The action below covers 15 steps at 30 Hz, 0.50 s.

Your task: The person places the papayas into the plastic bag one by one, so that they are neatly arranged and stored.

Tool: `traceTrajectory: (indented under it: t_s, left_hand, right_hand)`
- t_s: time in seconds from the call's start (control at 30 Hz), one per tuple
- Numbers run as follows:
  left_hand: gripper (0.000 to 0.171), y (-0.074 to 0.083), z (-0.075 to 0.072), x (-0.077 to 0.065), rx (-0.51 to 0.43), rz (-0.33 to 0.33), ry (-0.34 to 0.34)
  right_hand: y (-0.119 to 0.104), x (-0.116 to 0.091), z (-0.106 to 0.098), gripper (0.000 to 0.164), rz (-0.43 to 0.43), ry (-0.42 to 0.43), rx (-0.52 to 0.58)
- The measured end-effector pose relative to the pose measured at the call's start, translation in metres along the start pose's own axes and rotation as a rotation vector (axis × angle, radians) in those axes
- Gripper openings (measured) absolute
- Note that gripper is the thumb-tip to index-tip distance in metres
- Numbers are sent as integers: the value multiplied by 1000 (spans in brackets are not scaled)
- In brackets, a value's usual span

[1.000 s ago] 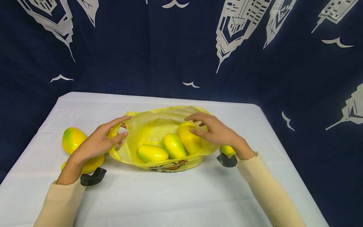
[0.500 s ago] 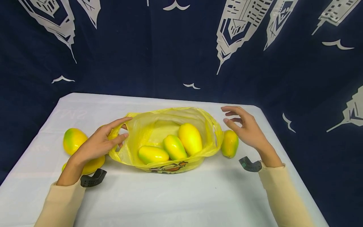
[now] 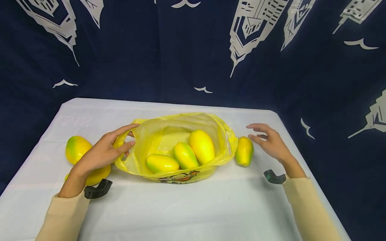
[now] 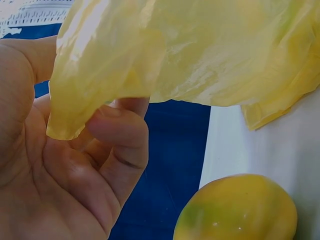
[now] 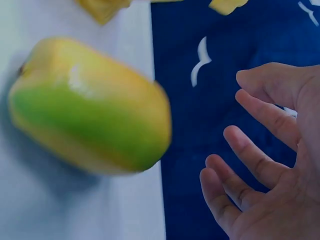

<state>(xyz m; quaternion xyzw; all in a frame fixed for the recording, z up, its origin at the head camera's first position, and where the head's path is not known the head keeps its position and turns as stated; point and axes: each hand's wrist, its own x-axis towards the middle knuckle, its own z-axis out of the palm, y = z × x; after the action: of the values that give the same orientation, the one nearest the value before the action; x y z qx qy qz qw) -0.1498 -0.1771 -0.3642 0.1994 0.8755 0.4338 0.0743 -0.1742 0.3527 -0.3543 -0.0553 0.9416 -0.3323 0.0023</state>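
A yellow plastic bag [image 3: 181, 119] lies with its mouth spread wide at mid-table. Three yellow-green mangoes [image 3: 201, 146] rest inside it. My left hand [image 3: 104, 152] holds the bag by its left handle; the left wrist view shows the fingers [image 4: 122, 127] curled through the thin plastic. To the right of the bag, a single mango [image 3: 244, 151] lies on the table. My right hand [image 3: 269, 142] hovers just right of that mango, fingers spread and nothing in them. The right wrist view shows a gap between this mango [image 5: 92, 107] and the fingertips [image 5: 235, 137].
More mangoes lie at the left, one [image 3: 77, 149] beyond my left wrist and another [image 3: 99, 174] partly hidden beneath it. A white cloth covers the table [image 3: 187, 211]. Behind it hangs a dark blue curtain [image 3: 135, 67] with white building prints.
My right hand has left the bag's mouth, swung right past its rim and come down beside the mango on the right. My left hand keeps its hold on the handle.
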Motion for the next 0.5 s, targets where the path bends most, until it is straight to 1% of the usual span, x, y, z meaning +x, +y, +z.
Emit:
traceTrajectory:
  t_s: [0.13, 0.23, 0.37, 0.5]
  left_hand:
    - [56, 0, 0, 0, -3, -9, -1]
    - [56, 0, 0, 0, -7, -11, 0]
    - [57, -1, 0, 0, -30, -6, -5]
    - [57, -1, 0, 0, -26, -6, -7]
  right_hand:
    - [14, 1, 3, 40, 43, -53, -5]
    - [23, 0, 6, 43, 71, -96, 31]
    - [30, -2, 9, 47, 105, -146, 88]
    - [34, -6, 12, 53, 142, -180, 91]
